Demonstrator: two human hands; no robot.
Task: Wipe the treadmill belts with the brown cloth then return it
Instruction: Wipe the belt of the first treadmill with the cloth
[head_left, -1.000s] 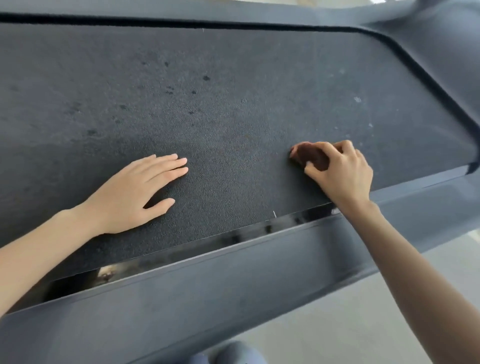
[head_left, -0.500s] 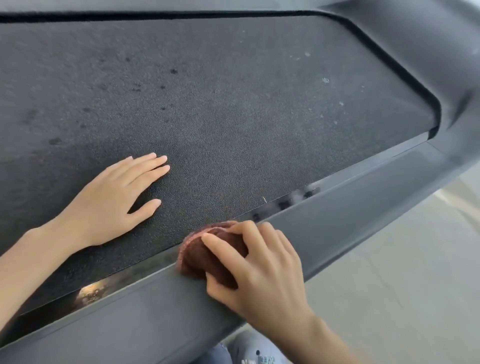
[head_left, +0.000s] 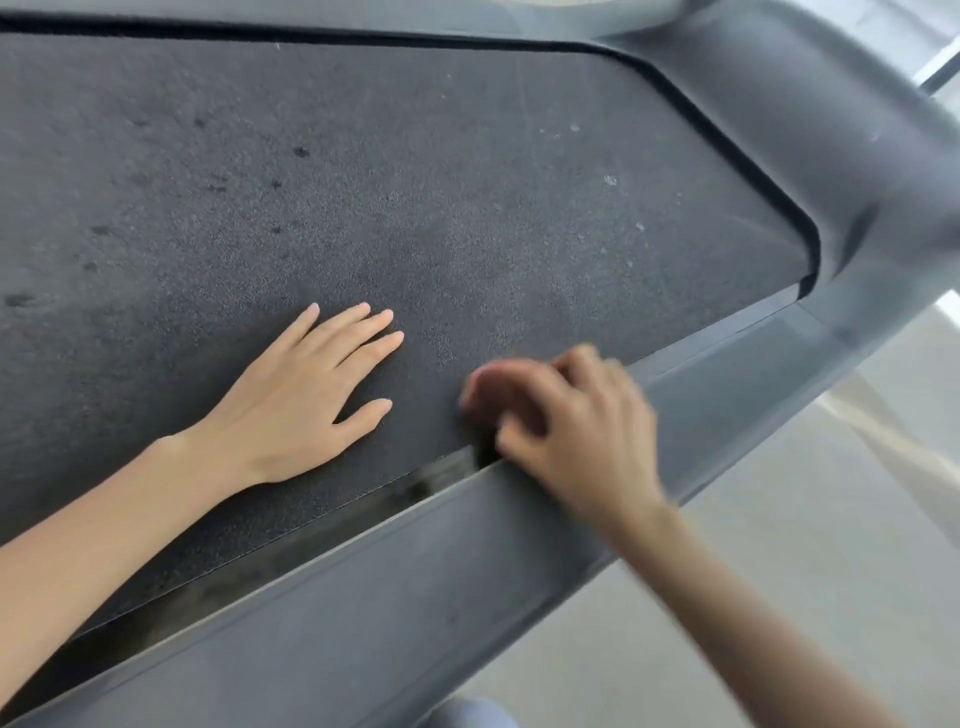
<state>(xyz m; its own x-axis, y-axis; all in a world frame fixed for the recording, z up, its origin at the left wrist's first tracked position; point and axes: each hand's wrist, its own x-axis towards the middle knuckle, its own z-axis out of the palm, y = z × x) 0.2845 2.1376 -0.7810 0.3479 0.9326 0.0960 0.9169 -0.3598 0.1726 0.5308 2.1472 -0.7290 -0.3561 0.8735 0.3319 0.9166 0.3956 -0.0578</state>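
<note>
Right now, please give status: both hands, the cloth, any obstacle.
Left hand open, flat on treadmill belt. Right hand grips brown cloth at belt's near edge, motion-blurred. In the way: only left hand, close beside cloth.

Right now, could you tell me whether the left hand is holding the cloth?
No, the left hand lies flat on the belt, while the right hand grips the cloth.

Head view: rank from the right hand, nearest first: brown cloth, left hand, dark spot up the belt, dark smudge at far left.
1. brown cloth: gripped in the right hand, at the near edge of the belt.
2. left hand: flat on the belt, alongside.
3. dark spot: farther up the belt.
4. dark smudge: far left.
</note>
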